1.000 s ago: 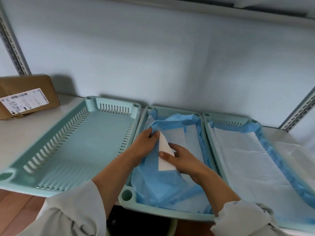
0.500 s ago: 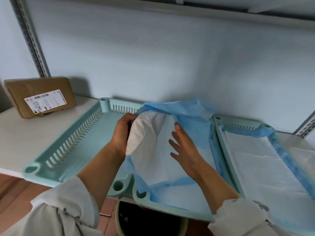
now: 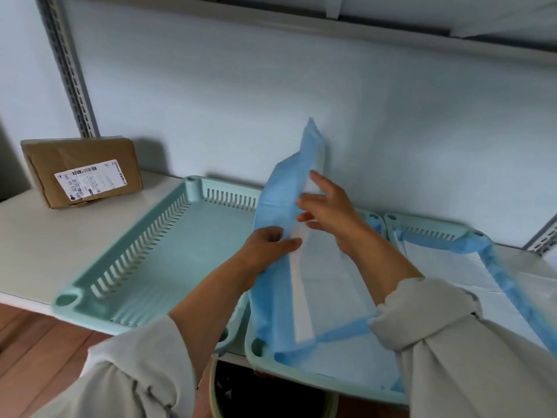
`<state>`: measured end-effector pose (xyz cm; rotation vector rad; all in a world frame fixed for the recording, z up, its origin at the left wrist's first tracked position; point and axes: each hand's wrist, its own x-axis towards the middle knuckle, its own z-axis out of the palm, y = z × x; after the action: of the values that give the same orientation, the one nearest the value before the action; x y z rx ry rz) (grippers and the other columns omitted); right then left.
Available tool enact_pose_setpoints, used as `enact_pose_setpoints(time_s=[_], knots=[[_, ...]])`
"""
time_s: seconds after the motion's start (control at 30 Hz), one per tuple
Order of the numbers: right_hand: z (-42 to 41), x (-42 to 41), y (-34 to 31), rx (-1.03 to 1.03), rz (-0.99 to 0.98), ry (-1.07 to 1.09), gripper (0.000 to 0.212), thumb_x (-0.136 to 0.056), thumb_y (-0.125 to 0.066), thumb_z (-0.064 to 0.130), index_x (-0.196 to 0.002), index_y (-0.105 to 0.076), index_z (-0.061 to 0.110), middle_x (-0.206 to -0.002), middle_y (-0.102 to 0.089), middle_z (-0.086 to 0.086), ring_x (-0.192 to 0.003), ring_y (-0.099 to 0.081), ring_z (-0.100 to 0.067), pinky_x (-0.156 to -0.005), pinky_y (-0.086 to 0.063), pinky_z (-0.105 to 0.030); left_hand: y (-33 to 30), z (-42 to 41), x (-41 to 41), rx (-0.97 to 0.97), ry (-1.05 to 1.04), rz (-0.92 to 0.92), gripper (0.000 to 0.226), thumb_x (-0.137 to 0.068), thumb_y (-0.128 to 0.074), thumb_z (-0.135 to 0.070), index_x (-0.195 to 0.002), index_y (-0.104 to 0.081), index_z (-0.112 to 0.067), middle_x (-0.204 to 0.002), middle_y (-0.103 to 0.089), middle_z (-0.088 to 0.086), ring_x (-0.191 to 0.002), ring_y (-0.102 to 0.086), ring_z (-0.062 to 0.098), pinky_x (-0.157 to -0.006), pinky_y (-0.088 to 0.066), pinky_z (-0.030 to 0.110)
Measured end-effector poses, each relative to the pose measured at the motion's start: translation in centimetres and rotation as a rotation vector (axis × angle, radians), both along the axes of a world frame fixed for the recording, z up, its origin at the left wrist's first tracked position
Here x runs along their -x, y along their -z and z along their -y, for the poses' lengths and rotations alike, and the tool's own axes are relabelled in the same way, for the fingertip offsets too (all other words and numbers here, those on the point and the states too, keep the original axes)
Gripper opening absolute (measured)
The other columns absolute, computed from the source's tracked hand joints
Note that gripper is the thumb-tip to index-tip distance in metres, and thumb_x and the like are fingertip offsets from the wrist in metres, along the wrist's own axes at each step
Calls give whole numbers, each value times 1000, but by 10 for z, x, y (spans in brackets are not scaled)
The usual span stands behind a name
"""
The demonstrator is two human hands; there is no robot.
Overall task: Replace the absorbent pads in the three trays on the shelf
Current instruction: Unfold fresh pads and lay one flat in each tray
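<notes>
Lifted and folded since a second ago: the absorbent pad (image 3: pixel 289 206), earlier lying crumpled in the middle tray (image 3: pixel 301 377), now stands on edge at frame centre, blue backing outward, top corner risen against the wall (image 3: pixel 391 116), lower end trailing into the tray over another pale sheet. Shifted too, the view itself, swung up and to the right.

Taken from the left of the frame: a brown parcel (image 3: pixel 81 171) with a white label at the upper left, on the shelf (image 3: pixel 30 236). Next, the left tray (image 3: pixel 180 267), bare of any pad, slotted walls showing. Then the left hand (image 3: pixel 268 245), at centre, fingers and thumb pinching the pad's folded blue edge low down. Just right of it, the right hand (image 3: pixel 328 211), fingers spread and fairly straight, laid against the white inner face higher up, pressing rather than gripping, as far as can be told. Further right, the right tray (image 3: pixel 428 229), lined with a white pad bordered in blue, flat and seemingly untouched. At bottom centre, below the shelf edge, the rim of a bin (image 3: pixel 217 393).

Judged from this: old pad of the middle tray being gathered for removal, probably bound for the bin below. Left tray already stripped; middle tray in hand; right tray apparently waiting. Not yet begun in these trays, by the look of things, any laying of fresh pads. Likely needed next: a firmer hold with the right hand before lifting clear, given the limp sheet and trailing end.
</notes>
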<state>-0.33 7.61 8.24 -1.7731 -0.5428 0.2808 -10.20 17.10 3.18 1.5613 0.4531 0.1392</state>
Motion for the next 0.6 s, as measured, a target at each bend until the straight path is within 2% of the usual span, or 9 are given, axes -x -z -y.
enact_pose_setpoints(time_s=[0.07, 0.13, 0.2, 0.3, 0.37, 0.43, 0.5, 0.53, 0.6], knots=[[-4, 7, 2, -63, -79, -25, 48, -92, -58, 12, -137, -48, 24, -114, -65, -6, -81, -68, -14, -73, -58, -29, -2, -2, 0, 15, -68, -8, 9, -87, -66, -22, -93, -63, -16, -90, -64, 5, -81, -58, 19, -71, -49, 24], [0, 8, 20, -8, -39, 76, 43, -93, -56, 10, -134, -51, 19, -124, -61, -9, -100, -62, -16, -85, -53, -33, -5, -16, 1, 5, -173, 64, 4, -89, -63, -15, -89, -63, -11, -87, -62, 12, -81, -57, 22, -71, -48, 31], [11, 12, 43, 157, -20, 103, 48, -93, -58, 17, -139, -46, 18, -137, -52, -9, -118, -53, -18, -95, -45, -31, -6, -38, 5, -320, -285, 51, 9, -90, -60, -17, -87, -60, -9, -80, -59, 11, -82, -57, 25, -66, -42, 31], [18, 33, 73, 229, -176, -140, 57, -92, -59, 36, -144, -36, 31, -145, -42, -1, -128, -45, -15, -100, -43, -32, -3, -70, 22, -979, -383, -286, 24, -92, -52, -30, -106, -57, -11, -110, -58, 15, -109, -55, 33, -85, -44, 38], [13, 50, 81, 242, -165, -296, 56, -93, -55, 40, -145, -33, 37, -149, -36, 6, -130, -41, -11, -100, -38, -27, 0, -77, 31, -1166, -397, -469, 34, -92, -50, -28, -123, -48, -14, -125, -47, 15, -121, -46, 34, -95, -40, 40], [5, 61, 87, 291, -86, -399, 55, -95, -52, 40, -146, -31, 38, -153, -29, 10, -137, -33, -10, -105, -30, -23, 5, -75, 35, -1208, -398, -522, 61, -90, -49, -22, -144, -23, -16, -136, -32, 15, -128, -36, 33, -101, -35, 40], [-4, 64, 95, 368, 21, -419, 55, -96, -51, 39, -147, -30, 36, -156, -22, 11, -144, -19, -11, -115, -19, -26, 8, -67, 32, -1335, -405, -431, 82, -87, -46, -15, -151, 6, -21, -149, -14, 15, -137, -24, 32, -107, -28, 40], [-7, 65, 98, 417, 85, -411, 54, -96, -50, 39, -147, -29, 35, -157, -19, 11, -146, -13, -13, -119, -13, -30, 6, -61, 30, -1428, -389, -341, 86, -86, -45, -12, -151, 10, -24, -154, -7, 13, -141, -17, 31, -110, -25, 41], [-14, 66, 101, 482, 168, -418, 54, -96, -49, 38, -147, -31, 33, -157, -22, 10, -147, -9, -15, -120, -11, -37, 5, -46, 23, -1564, -263, -158, 83, -87, -49, -14, -152, 1, -29, -158, -7, 8, -144, -13, 27, -113, -22, 40]])
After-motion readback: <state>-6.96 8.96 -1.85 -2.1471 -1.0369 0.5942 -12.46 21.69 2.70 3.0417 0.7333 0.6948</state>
